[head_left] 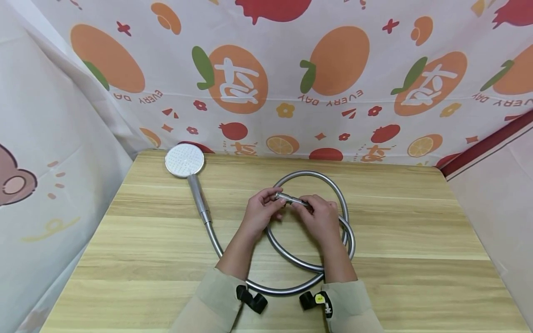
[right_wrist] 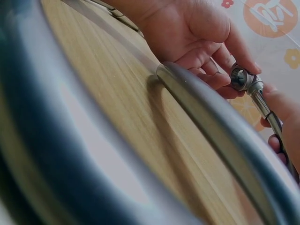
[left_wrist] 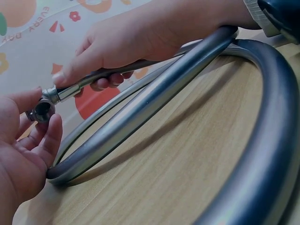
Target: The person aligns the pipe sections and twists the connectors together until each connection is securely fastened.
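Note:
A metal fitting with a round threaded opening (right_wrist: 240, 79) is pinched between the thumb and fingers of my left hand (head_left: 257, 213). My right hand (head_left: 321, 219) grips the metal end of a shower hose (left_wrist: 70, 91), which meets the fitting in line. Both hands are close together above the table, inside a loop of the hose. The silver hose (head_left: 285, 292) coils round them and runs left to a hand shower (head_left: 184, 160), which lies with its spray face up. Fingers hide part of the joint in the head view.
The wooden table (head_left: 416, 231) bears the hose and the shower. A fruit-print cloth (head_left: 287, 64) hangs along its back edge. More white cloth (head_left: 54, 115) hangs at the left, and a pale panel with a dark red edge (head_left: 487, 145) stands at the right.

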Demonstrator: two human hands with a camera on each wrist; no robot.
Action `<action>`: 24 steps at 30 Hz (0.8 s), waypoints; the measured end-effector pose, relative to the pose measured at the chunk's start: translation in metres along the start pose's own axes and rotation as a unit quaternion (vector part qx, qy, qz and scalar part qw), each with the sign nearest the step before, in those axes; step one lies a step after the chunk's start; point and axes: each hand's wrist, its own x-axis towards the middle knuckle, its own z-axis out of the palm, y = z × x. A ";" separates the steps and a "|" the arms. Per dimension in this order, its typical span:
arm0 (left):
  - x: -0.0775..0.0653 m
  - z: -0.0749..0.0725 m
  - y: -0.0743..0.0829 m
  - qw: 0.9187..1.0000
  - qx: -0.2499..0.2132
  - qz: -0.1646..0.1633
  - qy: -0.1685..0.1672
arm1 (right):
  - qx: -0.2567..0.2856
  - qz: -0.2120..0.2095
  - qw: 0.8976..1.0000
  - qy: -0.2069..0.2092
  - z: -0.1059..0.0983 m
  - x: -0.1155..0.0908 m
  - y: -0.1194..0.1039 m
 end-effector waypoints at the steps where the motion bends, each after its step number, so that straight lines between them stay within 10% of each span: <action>1: 0.000 0.000 0.000 1.000 0.000 0.000 -0.001 | -0.001 0.002 1.000 -0.001 0.000 0.000 0.000; 24: 0.000 -0.001 -0.001 1.000 0.008 0.002 -0.002 | -0.003 -0.009 1.000 -0.005 0.002 -0.001 0.001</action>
